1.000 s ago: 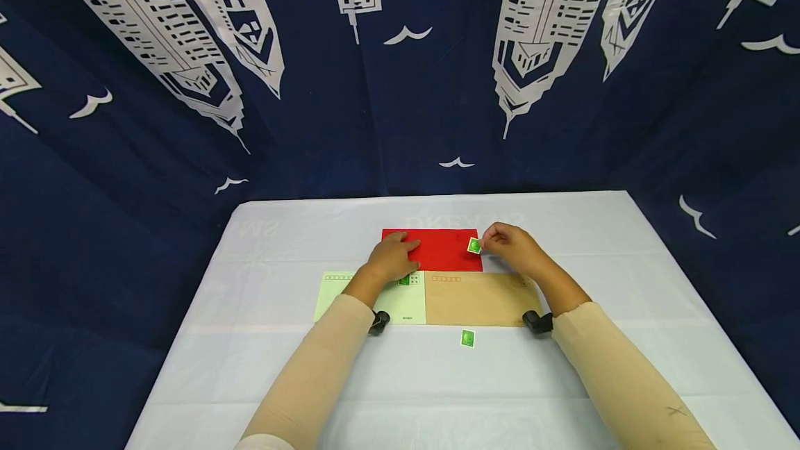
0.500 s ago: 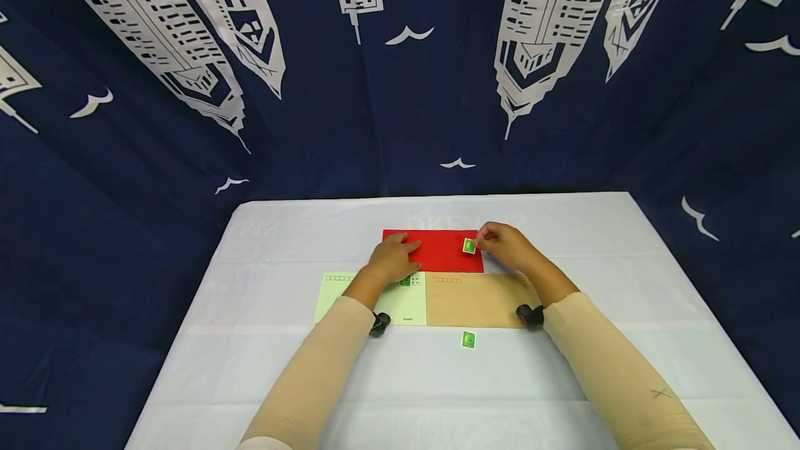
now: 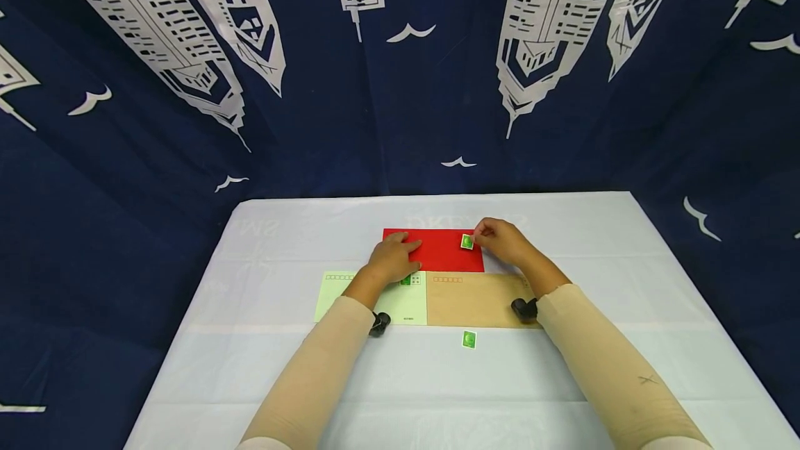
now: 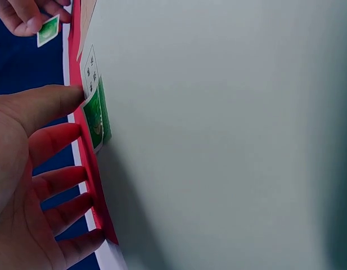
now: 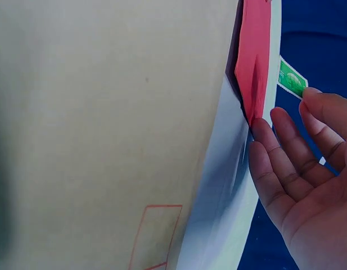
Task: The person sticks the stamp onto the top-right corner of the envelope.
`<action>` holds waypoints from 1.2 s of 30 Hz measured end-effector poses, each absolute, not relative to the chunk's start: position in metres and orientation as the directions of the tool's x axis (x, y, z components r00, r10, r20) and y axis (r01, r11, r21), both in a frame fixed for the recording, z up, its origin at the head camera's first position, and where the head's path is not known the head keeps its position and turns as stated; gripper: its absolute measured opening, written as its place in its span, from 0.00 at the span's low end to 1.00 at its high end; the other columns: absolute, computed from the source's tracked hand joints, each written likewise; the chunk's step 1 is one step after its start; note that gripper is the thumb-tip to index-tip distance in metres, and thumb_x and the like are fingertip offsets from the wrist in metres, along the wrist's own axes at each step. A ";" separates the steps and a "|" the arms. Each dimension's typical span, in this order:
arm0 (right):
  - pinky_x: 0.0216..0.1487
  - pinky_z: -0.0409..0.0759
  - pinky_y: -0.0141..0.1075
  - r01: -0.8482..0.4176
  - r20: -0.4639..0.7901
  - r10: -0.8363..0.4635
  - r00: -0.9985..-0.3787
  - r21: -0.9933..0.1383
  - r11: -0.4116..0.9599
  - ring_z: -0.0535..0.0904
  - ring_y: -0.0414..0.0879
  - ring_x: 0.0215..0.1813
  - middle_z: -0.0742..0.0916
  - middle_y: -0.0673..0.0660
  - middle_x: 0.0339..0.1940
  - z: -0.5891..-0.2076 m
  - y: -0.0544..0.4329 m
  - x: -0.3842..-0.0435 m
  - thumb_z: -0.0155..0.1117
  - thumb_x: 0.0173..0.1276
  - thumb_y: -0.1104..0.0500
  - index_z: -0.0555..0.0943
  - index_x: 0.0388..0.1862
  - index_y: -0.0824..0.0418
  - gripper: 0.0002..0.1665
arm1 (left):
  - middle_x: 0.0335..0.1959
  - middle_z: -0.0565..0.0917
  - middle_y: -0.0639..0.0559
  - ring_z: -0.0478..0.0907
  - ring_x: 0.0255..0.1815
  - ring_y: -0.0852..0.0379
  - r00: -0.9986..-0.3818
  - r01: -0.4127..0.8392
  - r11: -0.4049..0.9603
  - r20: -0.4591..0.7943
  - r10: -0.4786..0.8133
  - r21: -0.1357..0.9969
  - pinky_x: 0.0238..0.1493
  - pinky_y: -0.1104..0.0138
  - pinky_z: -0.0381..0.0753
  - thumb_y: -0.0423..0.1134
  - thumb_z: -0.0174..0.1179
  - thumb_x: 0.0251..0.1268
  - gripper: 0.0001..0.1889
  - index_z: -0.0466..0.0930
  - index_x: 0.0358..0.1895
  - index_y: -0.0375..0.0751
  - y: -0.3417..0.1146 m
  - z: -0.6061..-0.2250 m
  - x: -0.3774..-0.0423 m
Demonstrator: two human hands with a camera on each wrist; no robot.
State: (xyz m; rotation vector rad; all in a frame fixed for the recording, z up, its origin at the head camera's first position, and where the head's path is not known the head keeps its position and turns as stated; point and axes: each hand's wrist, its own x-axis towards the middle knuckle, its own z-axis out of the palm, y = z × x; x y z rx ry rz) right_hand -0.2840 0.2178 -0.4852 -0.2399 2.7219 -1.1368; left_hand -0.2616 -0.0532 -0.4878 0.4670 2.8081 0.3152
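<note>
Envelopes number three: with the red envelope (image 3: 444, 253) as the dial's centre and 12 at the far side, the pale green envelope (image 3: 409, 305) lies at 8 o'clock and the tan envelope (image 3: 475, 303) between 4 and 5, those two side by side. Stamps number three, all green with white borders: the pinched stamp (image 3: 467, 242) over the red envelope's 3 o'clock end, the half-covered stamp (image 3: 405, 280) toward the green envelope's 2 o'clock corner, and the loose stamp (image 3: 469, 339) on the white tabletop (image 3: 425, 387) at 5 o'clock, just off the tan envelope's near edge. Of two hands, the left hand (image 3: 392, 257) rests at 9 o'clock on the red envelope with its fingers spread; the right hand (image 3: 500, 237) comes in from 3 o'clock, thumb and forefinger pinching one stamp by its edge, other fingers loosely extended. Both wrist views show that stamp held up off the paper. The red envelope's right edge stops short of the tan one's. At 12 o'clock a narrow strip of tabletop runs to the far edge, met by the dark blue backdrop (image 3: 431, 103); broader margins spread toward 9 and 3, and the near edge falls outside the view.
</note>
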 end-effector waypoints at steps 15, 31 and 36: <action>0.42 0.72 0.35 -0.053 -0.117 -0.191 -0.975 -0.705 0.707 0.75 0.47 0.38 0.83 0.54 0.33 -0.494 0.214 -0.298 0.62 0.74 0.56 0.80 0.38 0.60 0.08 | 0.81 0.59 0.46 0.54 0.82 0.47 -0.904 0.295 0.922 -0.238 0.354 0.252 0.81 0.51 0.59 0.54 0.58 0.72 0.33 0.62 0.78 0.57 -0.054 -0.489 -0.261; 0.45 0.72 0.36 -0.034 -0.132 -0.177 -0.975 -0.704 0.709 0.76 0.48 0.39 0.83 0.53 0.31 -0.496 0.211 -0.310 0.64 0.73 0.57 0.81 0.37 0.60 0.07 | 0.82 0.59 0.46 0.53 0.83 0.47 -0.905 0.297 0.924 -0.237 0.353 0.241 0.81 0.52 0.58 0.54 0.57 0.73 0.33 0.62 0.78 0.57 -0.054 -0.488 -0.260; 0.46 0.71 0.36 -0.022 -0.138 -0.173 -0.975 -0.717 0.697 0.75 0.48 0.40 0.83 0.52 0.30 -0.501 0.211 -0.314 0.64 0.73 0.57 0.81 0.37 0.60 0.07 | 0.82 0.58 0.46 0.53 0.83 0.47 -0.907 0.290 0.921 -0.232 0.351 0.259 0.82 0.52 0.57 0.54 0.57 0.73 0.32 0.62 0.78 0.57 -0.054 -0.488 -0.259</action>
